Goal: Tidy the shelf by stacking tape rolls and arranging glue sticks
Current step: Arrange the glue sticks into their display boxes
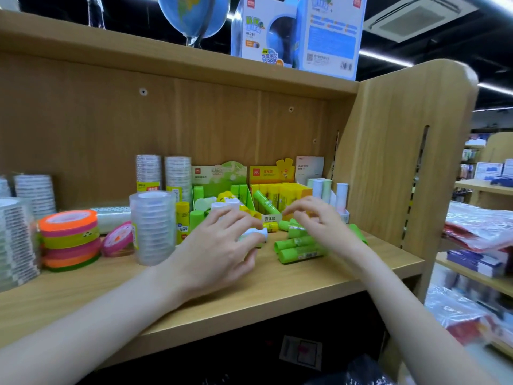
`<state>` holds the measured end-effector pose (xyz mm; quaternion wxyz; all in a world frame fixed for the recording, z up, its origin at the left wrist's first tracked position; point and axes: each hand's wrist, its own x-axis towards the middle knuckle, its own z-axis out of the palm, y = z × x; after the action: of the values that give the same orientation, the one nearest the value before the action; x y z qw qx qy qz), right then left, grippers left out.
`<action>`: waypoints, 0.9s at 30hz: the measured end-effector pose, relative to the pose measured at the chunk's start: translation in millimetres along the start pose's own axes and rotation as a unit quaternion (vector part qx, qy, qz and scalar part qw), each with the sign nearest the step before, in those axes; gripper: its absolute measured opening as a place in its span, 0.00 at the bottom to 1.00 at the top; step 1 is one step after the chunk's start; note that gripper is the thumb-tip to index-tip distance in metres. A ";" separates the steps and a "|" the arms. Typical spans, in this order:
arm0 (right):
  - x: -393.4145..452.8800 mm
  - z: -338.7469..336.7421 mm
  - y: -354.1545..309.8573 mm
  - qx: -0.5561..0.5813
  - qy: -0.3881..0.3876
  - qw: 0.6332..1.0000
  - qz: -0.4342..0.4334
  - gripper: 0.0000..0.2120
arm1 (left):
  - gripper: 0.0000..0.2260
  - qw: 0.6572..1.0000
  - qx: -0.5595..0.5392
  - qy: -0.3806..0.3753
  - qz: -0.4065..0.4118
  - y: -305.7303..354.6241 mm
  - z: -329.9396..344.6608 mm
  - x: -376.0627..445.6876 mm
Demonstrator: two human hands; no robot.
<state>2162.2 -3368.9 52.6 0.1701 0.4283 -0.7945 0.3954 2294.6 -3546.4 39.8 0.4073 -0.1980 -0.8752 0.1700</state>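
Shelf label [269, 218] reads 固体胶, between green display box [219, 176] and yellow display box [270, 173]; both carry red logo square, lettering too blurred to read. Globe box [263, 31] on top shelf: "GLOBE", "APP". Left hand [219, 245] curls round white-capped glue stick [254, 234], body mostly hidden by fingers. Right hand [319, 220], fingers loosely spread, over loose green glue sticks [298, 247] lying on wooden shelf [249, 290]; contact unclear. Clear tape stack [152, 226] left, beside coloured tape stack [69, 240].
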 end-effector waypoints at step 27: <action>61.6 16.1 33.9 -0.080 -0.161 0.983 -0.028 0.08 | 0.18 0.946 -0.261 -0.137 -0.137 28.2 43.0 34.1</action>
<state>2100.3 -3404.1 63.6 0.0851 0.4936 -0.8281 0.2518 2246.8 -3511.3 22.7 0.2369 -0.1503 -0.9550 -0.0966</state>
